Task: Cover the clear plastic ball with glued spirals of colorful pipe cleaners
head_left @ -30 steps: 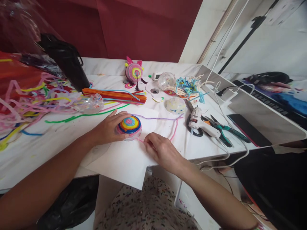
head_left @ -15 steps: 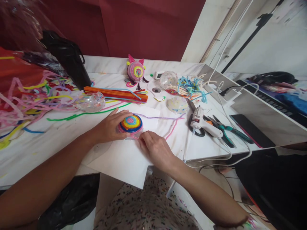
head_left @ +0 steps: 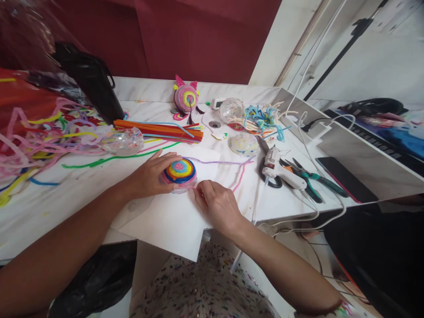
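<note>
A clear dome (head_left: 179, 175), wound with rings of pink, light blue, yellow, orange and dark blue pipe cleaner, rests on a white paper sheet (head_left: 165, 221). My left hand (head_left: 154, 173) curves around its left side, thumb low at the front and fingers at the back. At the dome's front right, my right hand (head_left: 217, 204) pinches a pink pipe cleaner (head_left: 239, 179); a short pink piece runs from the fingertips to the dome, and a longer length shows beyond the hand. A purple pipe cleaner (head_left: 218, 162) lies behind the dome.
A glue gun (head_left: 281, 168), pliers (head_left: 314, 181) and a phone (head_left: 346, 179) lie at right. Behind are clear half domes (head_left: 244, 145), an orange pipe cleaner bundle (head_left: 159, 129) and a finished pink ornament (head_left: 186, 97). Loose pipe cleaners (head_left: 43, 132) and a black bottle (head_left: 88, 81) occupy the left.
My right hand has shifted slightly right, away from the dome, with the pink pipe cleaner in its fingers. My left hand keeps its hold on the dome.
</note>
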`<action>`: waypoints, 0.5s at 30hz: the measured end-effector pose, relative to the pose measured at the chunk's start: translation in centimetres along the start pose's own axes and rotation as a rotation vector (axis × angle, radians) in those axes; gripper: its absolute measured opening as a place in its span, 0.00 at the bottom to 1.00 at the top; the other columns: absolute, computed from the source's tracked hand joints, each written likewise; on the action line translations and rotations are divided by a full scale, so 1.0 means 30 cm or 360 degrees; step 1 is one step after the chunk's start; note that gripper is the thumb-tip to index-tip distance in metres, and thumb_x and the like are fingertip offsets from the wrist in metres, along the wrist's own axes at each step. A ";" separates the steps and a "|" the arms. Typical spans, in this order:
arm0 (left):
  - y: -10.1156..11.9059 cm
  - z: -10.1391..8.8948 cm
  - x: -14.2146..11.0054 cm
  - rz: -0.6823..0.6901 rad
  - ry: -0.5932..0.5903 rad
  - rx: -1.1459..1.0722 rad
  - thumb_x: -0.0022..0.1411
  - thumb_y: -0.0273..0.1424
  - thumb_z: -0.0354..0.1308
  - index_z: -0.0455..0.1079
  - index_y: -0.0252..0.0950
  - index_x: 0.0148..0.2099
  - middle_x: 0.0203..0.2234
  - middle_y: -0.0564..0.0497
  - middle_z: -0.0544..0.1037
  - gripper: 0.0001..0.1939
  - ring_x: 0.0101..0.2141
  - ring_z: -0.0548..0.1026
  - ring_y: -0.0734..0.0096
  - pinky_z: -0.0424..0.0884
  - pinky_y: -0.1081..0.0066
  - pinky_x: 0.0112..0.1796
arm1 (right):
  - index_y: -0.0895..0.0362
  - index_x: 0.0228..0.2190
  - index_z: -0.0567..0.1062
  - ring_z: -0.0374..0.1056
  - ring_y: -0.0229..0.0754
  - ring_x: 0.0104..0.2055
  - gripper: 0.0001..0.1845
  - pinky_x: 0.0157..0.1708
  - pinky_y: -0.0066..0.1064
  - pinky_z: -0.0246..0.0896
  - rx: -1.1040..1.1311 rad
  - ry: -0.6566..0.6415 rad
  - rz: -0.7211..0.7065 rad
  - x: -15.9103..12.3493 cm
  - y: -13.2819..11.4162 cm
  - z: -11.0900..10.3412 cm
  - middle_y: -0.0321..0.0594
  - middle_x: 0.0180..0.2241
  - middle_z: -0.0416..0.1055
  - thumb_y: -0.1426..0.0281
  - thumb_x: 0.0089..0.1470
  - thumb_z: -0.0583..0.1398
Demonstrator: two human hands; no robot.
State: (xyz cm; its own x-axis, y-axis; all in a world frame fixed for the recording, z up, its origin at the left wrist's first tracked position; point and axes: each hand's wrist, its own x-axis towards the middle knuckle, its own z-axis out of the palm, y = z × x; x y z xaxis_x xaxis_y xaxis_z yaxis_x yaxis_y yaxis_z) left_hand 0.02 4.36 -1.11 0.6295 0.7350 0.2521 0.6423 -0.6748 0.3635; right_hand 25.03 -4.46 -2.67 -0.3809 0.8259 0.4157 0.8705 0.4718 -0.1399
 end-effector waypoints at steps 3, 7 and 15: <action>0.003 0.000 0.001 0.0005 0.0007 -0.0008 0.65 0.55 0.61 0.65 0.38 0.71 0.69 0.40 0.76 0.40 0.70 0.72 0.42 0.56 0.42 0.75 | 0.54 0.34 0.73 0.74 0.44 0.30 0.12 0.27 0.32 0.53 0.0042 0.0009 -0.0007 0.001 0.006 -0.003 0.41 0.29 0.79 0.70 0.73 0.56; 0.007 -0.003 0.001 -0.0006 0.0007 -0.0003 0.66 0.55 0.61 0.65 0.39 0.71 0.69 0.42 0.76 0.40 0.70 0.71 0.43 0.54 0.43 0.76 | 0.55 0.34 0.74 0.74 0.44 0.30 0.12 0.28 0.32 0.54 0.0088 0.0001 0.0004 0.004 0.011 -0.009 0.42 0.29 0.79 0.70 0.73 0.56; 0.006 -0.002 0.001 0.0016 -0.0004 0.0016 0.64 0.51 0.61 0.65 0.41 0.71 0.69 0.42 0.76 0.38 0.70 0.72 0.44 0.55 0.42 0.75 | 0.55 0.36 0.75 0.74 0.43 0.31 0.11 0.29 0.31 0.57 0.0202 -0.0020 0.0054 0.008 0.016 -0.018 0.42 0.30 0.79 0.70 0.74 0.56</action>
State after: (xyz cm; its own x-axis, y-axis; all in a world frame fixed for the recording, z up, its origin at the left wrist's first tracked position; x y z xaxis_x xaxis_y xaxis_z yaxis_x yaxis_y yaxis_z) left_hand 0.12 4.26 -0.99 0.6370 0.7281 0.2530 0.6405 -0.6826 0.3519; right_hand 25.53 -4.20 -2.17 -0.3566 0.8454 0.3977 0.8367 0.4784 -0.2666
